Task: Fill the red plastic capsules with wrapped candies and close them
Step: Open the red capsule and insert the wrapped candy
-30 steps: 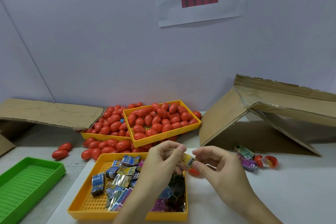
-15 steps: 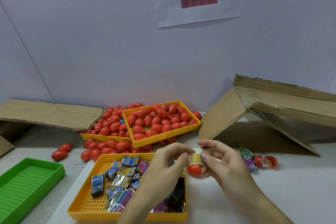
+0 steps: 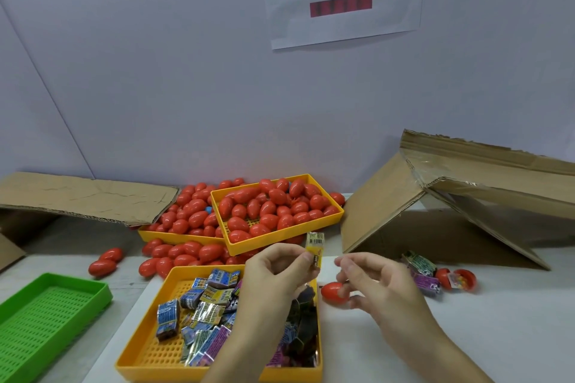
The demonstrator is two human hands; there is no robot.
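Your left hand (image 3: 277, 270) pinches a yellow wrapped candy (image 3: 315, 250) upright above the candy tray (image 3: 149, 351), ready to insert. Your right hand (image 3: 373, 283) curls around a red capsule (image 3: 332, 292) low beside the tray, steadying it for filling.

Capsules (image 3: 277, 196): glossy smooth red plastic. Trays (image 3: 273, 242): perforated matt plastic. Candy wrappers (image 3: 214, 295): shiny crinkled foil; boxes (image 3: 382, 205): rough matt cardboard.

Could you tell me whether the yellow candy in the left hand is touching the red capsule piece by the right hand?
Apart. The head view shows the yellow candy raised in the left hand, with bare table between it and the red capsule piece.
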